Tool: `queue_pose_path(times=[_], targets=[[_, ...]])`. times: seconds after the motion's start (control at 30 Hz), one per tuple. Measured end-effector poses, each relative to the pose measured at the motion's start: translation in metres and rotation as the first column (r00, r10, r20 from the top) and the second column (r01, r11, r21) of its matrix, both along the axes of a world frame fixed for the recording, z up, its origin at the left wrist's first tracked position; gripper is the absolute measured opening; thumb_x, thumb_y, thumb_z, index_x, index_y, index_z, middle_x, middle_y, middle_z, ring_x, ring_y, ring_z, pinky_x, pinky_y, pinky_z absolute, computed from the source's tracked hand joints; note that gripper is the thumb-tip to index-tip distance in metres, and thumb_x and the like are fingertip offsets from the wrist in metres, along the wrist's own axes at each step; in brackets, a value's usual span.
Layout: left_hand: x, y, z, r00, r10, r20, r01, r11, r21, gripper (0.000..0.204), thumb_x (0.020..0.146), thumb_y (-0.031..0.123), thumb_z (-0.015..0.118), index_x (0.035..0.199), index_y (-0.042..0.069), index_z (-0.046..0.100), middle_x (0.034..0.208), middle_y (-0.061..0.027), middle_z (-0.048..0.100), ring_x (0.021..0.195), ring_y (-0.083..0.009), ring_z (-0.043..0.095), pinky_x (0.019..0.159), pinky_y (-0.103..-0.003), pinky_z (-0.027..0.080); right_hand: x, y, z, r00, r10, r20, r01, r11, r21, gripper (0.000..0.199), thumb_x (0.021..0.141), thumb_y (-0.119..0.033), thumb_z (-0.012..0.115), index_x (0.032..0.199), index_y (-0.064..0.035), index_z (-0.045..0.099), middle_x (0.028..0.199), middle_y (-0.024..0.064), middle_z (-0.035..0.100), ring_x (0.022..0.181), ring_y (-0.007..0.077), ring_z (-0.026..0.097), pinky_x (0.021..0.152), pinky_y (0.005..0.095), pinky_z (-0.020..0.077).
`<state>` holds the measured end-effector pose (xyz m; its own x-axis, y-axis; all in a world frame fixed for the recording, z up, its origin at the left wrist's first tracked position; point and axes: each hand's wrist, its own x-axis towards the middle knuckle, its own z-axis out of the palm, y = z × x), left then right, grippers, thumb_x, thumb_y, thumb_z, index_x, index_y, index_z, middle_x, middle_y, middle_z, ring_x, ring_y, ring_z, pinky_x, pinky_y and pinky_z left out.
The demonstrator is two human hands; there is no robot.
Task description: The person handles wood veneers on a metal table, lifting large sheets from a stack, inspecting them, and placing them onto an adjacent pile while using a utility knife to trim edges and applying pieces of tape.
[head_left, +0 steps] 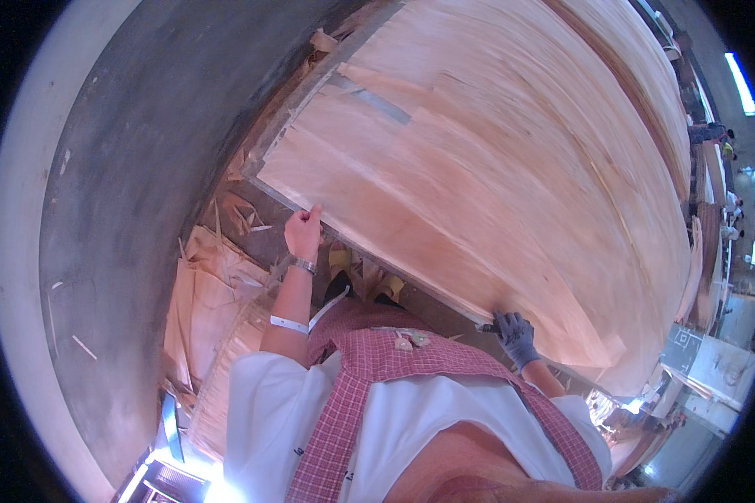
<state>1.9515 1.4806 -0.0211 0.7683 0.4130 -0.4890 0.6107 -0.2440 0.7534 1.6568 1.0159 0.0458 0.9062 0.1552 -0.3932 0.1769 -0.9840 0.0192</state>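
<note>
A broad stack of pale, pinkish wood veneer sheets (478, 193) covers the table in front of me. At its near edge, toward the left corner, my bare left hand (304, 233) is closed, with the thumb and curled fingers at the rim of the top sheet. Farther right along the same edge is my right hand (517, 337) in a grey glove, its fingers bent over the veneer. A short dark tool (486, 328) sticks out leftward from that hand; its kind cannot be made out. A torn strip of veneer (575, 314) lies beyond the glove.
Scraps of veneer (205, 310) are heaped on the floor to my left, beside a long grey curved surface (134, 184). A gap (369, 101) between sheets shows grey near the far left. Machinery (713, 369) and distant people stand at the far right.
</note>
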Motion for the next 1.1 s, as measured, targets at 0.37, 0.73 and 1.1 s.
queue_pose_path(times=[0.37,0.73,1.1], targets=[[0.004,0.001,-0.004,0.997,0.071,-0.007,-0.071,0.997,-0.036,0.042,0.085,0.038,0.069,0.068,0.002,0.059,0.055,-0.0044,0.059,0.041,-0.0119,0.054,0.038,-0.029,0.042,-0.002,0.003,-0.005,1.000,-0.028,-0.014,0.027,0.999,-0.034,0.044,0.077,-0.024,0.063,0.120,-0.0160,0.057,0.094,0.0057,0.058,0.089,0.0251,0.058,0.068,0.0426,0.0502],[0.005,0.000,-0.012,0.992,0.126,0.023,-0.124,0.990,-0.061,0.043,0.084,0.039,0.071,0.067,0.002,0.060,0.055,-0.0037,0.060,0.040,-0.0109,0.053,0.038,-0.027,0.042,0.005,0.006,0.001,0.997,-0.058,-0.053,0.056,0.998,-0.033,0.042,0.079,-0.026,0.064,0.119,-0.0169,0.058,0.094,0.0054,0.059,0.090,0.0247,0.059,0.069,0.0429,0.0502],[0.002,0.007,-0.024,1.000,-0.007,0.011,0.006,0.995,0.097,0.049,0.082,0.047,0.070,0.068,0.001,0.062,0.054,-0.0065,0.061,0.046,-0.0156,0.058,0.047,-0.032,0.046,0.053,0.033,-0.005,0.947,-0.233,0.223,0.159,0.938,0.308,0.060,0.080,-0.047,0.067,0.128,-0.0135,0.053,0.096,0.0105,0.061,0.086,0.0299,0.061,0.069,0.0439,0.0496]])
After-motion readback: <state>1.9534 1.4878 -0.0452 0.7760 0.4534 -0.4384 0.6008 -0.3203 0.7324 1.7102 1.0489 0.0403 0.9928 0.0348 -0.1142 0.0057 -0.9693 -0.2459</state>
